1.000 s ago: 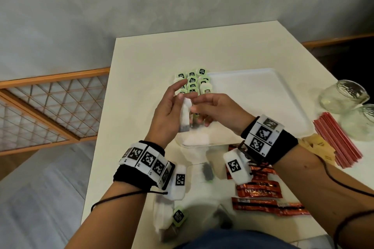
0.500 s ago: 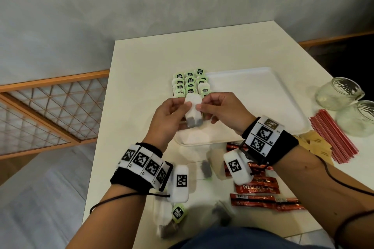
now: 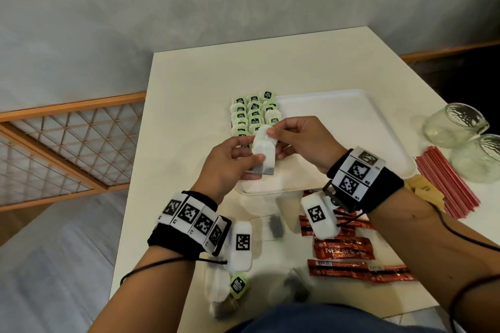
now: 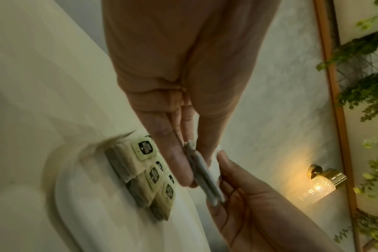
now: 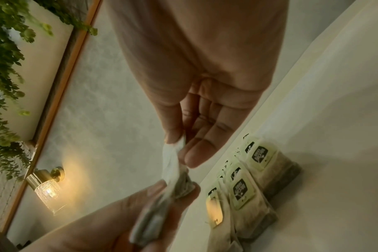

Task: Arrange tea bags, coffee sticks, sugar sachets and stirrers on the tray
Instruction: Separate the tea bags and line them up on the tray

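Both hands hold one white tea bag [image 3: 263,153] above the near left part of the white tray [image 3: 351,116]. My left hand [image 3: 230,162] grips its lower half between thumb and fingers; my right hand [image 3: 295,140] pinches its top edge. The same tea bag [image 4: 207,177] shows edge-on in the left wrist view, and the tea bag [image 5: 175,170] again in the right wrist view. Rows of tea bags with green tags [image 3: 254,113] lie on the tray's left end. Red coffee sticks [image 3: 343,251], red stirrers [image 3: 446,178] and brown sugar sachets [image 3: 427,189] lie on the table.
Two glass jars [image 3: 457,124] lie at the table's right edge. Loose tea bags [image 3: 273,227] and a tagged one [image 3: 232,286] lie on the table [image 3: 205,76] near its front edge. A wooden lattice railing [image 3: 67,143] runs on the left.
The tea bag has turned from edge-on to flat-faced between my hands. My right hand has moved up to pinch its top; both hands stay over the tray's near left corner.
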Demonstrator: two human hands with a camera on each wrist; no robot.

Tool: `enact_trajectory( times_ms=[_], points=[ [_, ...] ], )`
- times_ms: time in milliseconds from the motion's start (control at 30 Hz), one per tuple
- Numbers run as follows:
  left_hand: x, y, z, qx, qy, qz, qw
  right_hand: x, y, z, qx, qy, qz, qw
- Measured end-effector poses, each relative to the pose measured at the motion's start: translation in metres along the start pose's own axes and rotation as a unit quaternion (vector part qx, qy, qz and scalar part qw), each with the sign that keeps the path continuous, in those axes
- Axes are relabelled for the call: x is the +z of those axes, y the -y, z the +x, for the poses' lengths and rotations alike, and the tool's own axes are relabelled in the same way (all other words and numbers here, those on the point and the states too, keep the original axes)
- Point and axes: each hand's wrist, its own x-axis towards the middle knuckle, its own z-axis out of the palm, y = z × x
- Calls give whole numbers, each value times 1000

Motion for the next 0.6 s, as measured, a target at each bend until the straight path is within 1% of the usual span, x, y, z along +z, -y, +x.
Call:
enact_trajectory(
  times_ms=[67,167,267,367,433,500,567,600],
  points=[
    [-2,-1,0,0,0,3,1000,-2,0,2,0,-9,0,1000],
    [-11,-1,1,7,-24,12,1000,-9,0,6,0,-35,4,999],
    [-21,-1,3,18,-47,21,999,-15,0,7,3,-37,4,999],
    [-24,-3,2,50,-66,23,996,-16,-1,7,7,-38,-5,999],
    [-21,-4,2,86,-88,54,991,-13,-1,7,8,-46,-19,999],
    [-15,-4,3,137,-120,143,973,-8,0,6,8,-54,-32,998],
    [-6,-4,4,190,-133,255,939,-2,0,6,5,-63,-45,997],
    [-1,-4,5,206,-131,301,922,1,0,5,2,-66,-51,996]
  ],
)
